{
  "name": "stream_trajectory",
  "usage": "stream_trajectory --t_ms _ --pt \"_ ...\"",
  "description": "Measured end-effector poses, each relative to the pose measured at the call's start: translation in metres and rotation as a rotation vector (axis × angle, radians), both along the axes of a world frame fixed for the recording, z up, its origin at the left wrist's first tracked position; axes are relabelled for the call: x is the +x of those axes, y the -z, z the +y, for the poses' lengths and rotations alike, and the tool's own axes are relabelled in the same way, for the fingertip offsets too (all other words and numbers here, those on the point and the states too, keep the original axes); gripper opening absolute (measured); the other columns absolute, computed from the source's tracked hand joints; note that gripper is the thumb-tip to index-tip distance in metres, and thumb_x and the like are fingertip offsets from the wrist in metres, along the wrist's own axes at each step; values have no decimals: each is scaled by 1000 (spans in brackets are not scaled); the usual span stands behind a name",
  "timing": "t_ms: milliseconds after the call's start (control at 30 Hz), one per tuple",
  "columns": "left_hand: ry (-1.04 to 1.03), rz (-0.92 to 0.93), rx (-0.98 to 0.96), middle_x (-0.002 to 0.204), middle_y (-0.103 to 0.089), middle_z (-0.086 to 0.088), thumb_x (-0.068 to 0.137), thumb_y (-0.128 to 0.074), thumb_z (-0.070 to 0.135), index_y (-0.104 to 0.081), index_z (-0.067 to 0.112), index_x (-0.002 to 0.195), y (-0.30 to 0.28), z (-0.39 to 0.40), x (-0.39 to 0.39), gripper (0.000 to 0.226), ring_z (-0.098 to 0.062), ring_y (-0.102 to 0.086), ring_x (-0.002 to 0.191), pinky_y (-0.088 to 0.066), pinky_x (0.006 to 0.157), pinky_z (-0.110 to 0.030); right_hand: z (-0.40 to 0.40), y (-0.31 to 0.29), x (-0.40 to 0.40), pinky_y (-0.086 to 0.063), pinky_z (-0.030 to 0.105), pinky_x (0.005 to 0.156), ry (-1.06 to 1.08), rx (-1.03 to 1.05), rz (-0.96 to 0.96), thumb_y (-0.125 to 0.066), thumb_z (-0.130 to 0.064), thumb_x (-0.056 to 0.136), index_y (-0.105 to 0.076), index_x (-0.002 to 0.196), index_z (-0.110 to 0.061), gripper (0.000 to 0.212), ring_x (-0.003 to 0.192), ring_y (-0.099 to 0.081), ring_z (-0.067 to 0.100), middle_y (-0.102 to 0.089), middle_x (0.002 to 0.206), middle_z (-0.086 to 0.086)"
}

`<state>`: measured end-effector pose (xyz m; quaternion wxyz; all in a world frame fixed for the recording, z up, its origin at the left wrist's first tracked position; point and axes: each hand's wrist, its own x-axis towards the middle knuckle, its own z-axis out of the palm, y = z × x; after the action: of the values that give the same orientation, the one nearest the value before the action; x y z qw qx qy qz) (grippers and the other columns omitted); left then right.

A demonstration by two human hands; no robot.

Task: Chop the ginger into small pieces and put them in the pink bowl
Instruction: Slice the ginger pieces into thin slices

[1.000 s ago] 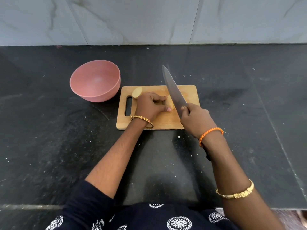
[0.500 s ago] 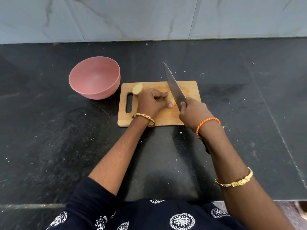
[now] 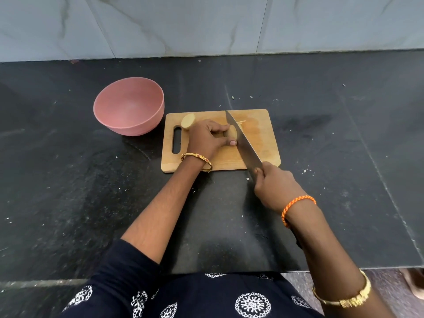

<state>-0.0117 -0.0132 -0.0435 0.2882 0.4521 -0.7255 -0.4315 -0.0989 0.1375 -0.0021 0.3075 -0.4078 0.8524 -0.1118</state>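
While gripped by curled left hand (image 3: 207, 140), ginger (image 3: 231, 133) against right hand (image 3: 274, 188)'s clenched knife (image 3: 243, 143).

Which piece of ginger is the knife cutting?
The ginger piece held by the left hand, against the knife. The other piece lies untouched near the board's handle slot.

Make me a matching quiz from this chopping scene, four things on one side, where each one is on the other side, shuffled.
Things:
1. pink bowl
2. knife
3. ginger
4. chopping board

Places or states:
A. under the left hand, on the board
B. on the black counter, left of the board
C. gripped by the right hand, blade across the board
D. flat on the counter, handle slot on its left

Pairs: 1-B, 2-C, 3-A, 4-D
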Motion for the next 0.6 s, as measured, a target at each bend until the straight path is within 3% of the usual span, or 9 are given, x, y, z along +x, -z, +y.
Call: stream_trajectory --t_ms 100,167,267,433,533,600 --pt "2 -8 -3 101 -68 -5 57 -85 13 -69 4 102 -1 0 0 49 -4 -54 83 -41 66 3 20 -3 -1 -50 37 76 1 16 -32 -32 -31 100 -48 97 -14 23 81 -58 31 -58 98 16" --pt "1 -18 -5 101 -68 -5 57 -86 14 -69 4 102 -1 0 0 49 -4 -54 83 -40 66 4 34 -8 -2 -50 35 67 -13 29 -49 -33 -31 100 -49 91 -15 24 75 -59 27 -58 88 13" --pt "6 -22 9 102 -68 -6 57 -85 12 -69 3 102 -2 0 0 49 -1 -53 80 -41 66 4 51 -22 -4 -36 29 52 1 -36 -8 -36 -31 99 -44 75 -19 28 61 -51 25 -53 68 8" --pt "-3 -11 20 102 -68 -6 56 -86 11 -69 2 101 -3 2 0 49 -1 -54 80 -40 65 5 25 -32 -11 -37 30 63 55 -239 50 -39 -27 98 -46 76 -16 25 74 -54 35 -54 70 11" --pt "-8 -14 18 103 -69 -7 56 -86 13 -69 3 101 -3 2 1 49 -2 -55 81 -40 66 5 -8 -20 -14 -44 34 69 51 -234 44 -38 -28 97 -46 79 -16 23 78 -54 35 -56 81 15" --pt "-4 -20 2 103 -70 -8 56 -86 13 -70 2 100 -4 2 1 48 -3 -56 81 -41 65 4 -23 -12 -13 -42 32 70 31 -214 43 -37 -28 98 -46 82 -16 22 77 -51 32 -50 76 9"
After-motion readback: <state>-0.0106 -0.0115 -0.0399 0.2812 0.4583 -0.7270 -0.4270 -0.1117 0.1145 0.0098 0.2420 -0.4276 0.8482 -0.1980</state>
